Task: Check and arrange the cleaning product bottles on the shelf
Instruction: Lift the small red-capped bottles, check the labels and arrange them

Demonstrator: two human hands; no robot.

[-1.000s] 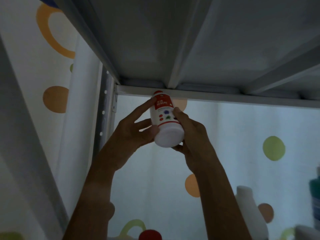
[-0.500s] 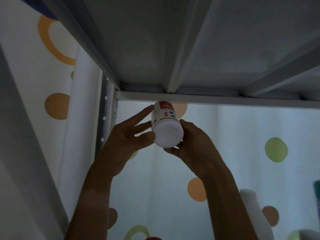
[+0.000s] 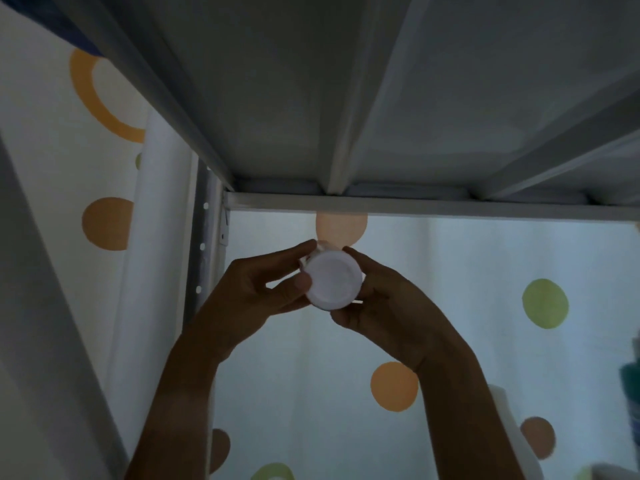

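- Fingers [image 3: 304,249] of the left hand [image 3: 249,292] curl round the left side of a small white bottle [image 3: 334,280], thumb against its lower edge; those of the right hand [image 3: 388,299] wrap its right side, so both hands grasp the one bottle between them
- Held up at about head height, just below the front rail of the upper shelf [image 3: 415,206] and clear of it, the bottle is tipped so its round white base faces the camera
- Little else of it shows: a sliver of the side wall and a hint of label print at the upper left edge (too small and dim to read), cap hidden behind the body
- My reading is that this is the checking step, the base turned up for inspection, perhaps for a date stamp or a leak; nothing is legible on it in this light
- Next it would need turning upright and setting down among the others, with a firm hold as it rotates, since the smooth plastic could slip
- Behind hangs a pale curtain [image 3: 485,306] with orange and green dots; low at the right stand another white bottle [image 3: 509,420] and a teal one [image 3: 632,386] at the frame edge
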